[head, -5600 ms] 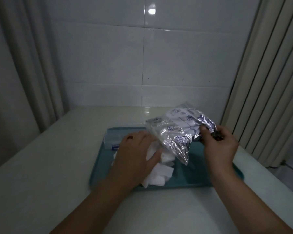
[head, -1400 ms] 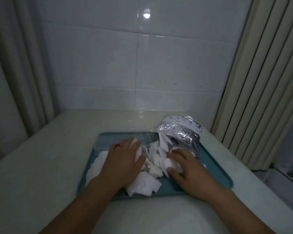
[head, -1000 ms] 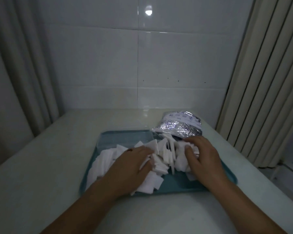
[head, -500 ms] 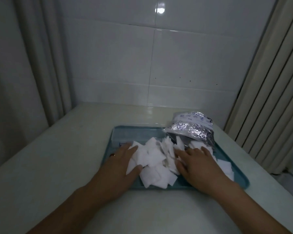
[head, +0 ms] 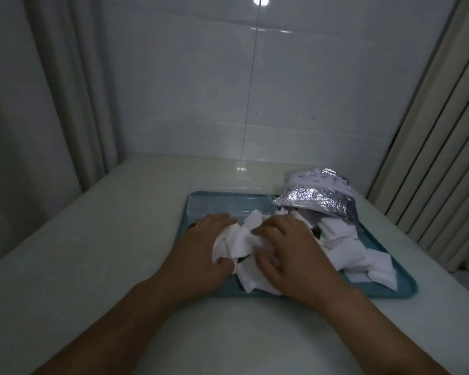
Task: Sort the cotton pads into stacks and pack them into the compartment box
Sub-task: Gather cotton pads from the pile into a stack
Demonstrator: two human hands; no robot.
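A heap of white square cotton pads (head: pixel 344 244) lies spread over a teal tray (head: pixel 390 292). My left hand (head: pixel 198 255) and my right hand (head: pixel 290 253) press in from both sides on a bunch of pads (head: pixel 238 239) at the tray's front left, fingers curled around it. A clear compartment box (head: pixel 228 205) lies at the tray's back left, partly hidden by the pads. A crumpled silver foil bag (head: pixel 318 197) rests at the tray's back right, its mouth facing the pads.
The tray sits on a pale tabletop (head: pixel 98 239) against a white tiled wall (head: pixel 255 90). Curtains (head: pixel 439 144) hang at both sides, the right one close to the table's edge.
The foil bag was put down at the tray's back right after the pads spilled out. Both hands have drawn together, gathering a bunch of pads between them at the tray's front left.
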